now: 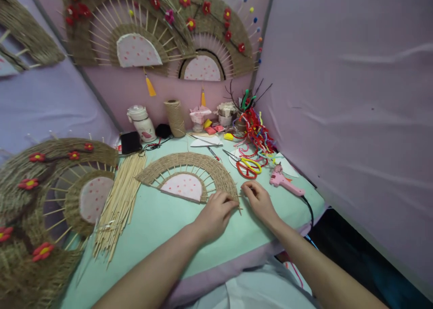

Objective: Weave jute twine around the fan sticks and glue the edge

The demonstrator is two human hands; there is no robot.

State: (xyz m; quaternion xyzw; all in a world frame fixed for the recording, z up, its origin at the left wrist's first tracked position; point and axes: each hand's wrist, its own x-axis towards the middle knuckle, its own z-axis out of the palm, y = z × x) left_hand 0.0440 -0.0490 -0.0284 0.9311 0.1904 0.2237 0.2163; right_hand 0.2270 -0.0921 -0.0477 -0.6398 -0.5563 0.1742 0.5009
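A half-round fan (189, 160) lies on the table, woven of brown twine over thin sticks, with a white, red-dotted half-circle at its middle. My left hand (216, 214) is closed on the fan's lower right end, thumb and fingers together at the woven edge. Just right of that edge, my right hand (260, 203) is raised a little with thumb and forefinger pinched. Whatever is in that pinch is too small to make out. Short stick ends poke out of the fan between my two hands.
Thin wooden sticks (118, 205) lie in a bundle at left, beside a large flowered fan (20, 200). Scissors (248, 167) and a pink glue gun (286, 182) with a cord lie at right. Behind stand a twine spool (175, 119), a white jar (142, 124) and colourful pipe cleaners (255, 131).
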